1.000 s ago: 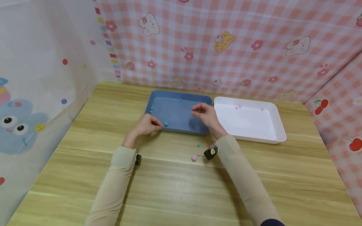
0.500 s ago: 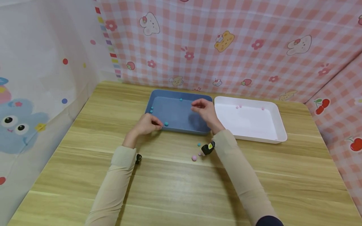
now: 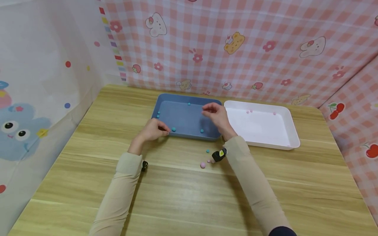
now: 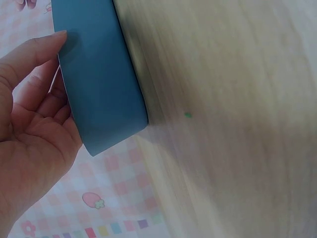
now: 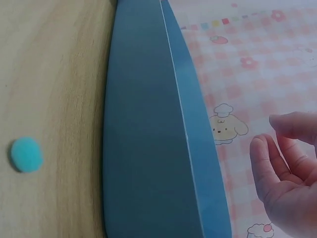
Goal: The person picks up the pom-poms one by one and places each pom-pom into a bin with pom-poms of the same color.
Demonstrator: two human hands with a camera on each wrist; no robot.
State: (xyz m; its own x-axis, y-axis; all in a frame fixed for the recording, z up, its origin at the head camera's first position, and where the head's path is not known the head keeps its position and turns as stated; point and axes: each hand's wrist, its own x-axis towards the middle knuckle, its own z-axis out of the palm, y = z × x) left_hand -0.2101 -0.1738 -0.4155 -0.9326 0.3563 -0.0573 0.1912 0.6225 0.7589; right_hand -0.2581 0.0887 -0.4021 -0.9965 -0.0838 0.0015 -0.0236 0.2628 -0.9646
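My left hand (image 3: 155,129) pinches the near rim of the blue tray (image 3: 183,135) at its front left corner; in the left wrist view the thumb (image 4: 60,39) lies at the edge, fingers behind the wall. Over the tray's right side hovers my right hand (image 3: 217,114), fingertips apart in the right wrist view and nothing between them. A teal ball (image 3: 202,130) lies in the tray below it. Another larger teal ball (image 3: 173,129) sits near the left hand, and small teal balls (image 3: 157,116) lie along the left and far walls.
A white tray (image 3: 257,131) with several small pink balls (image 3: 274,113) stands right of the blue one. On the wooden table (image 3: 177,196) in front lie a small teal ball (image 3: 208,151) and pink balls (image 3: 202,165), partly hidden by the right wrist camera (image 3: 218,155). Checked cloth hangs behind.
A teal ball has appeared in the front right of the blue tray, below my right hand, which has shifted slightly right. The left hand keeps its place on the rim.
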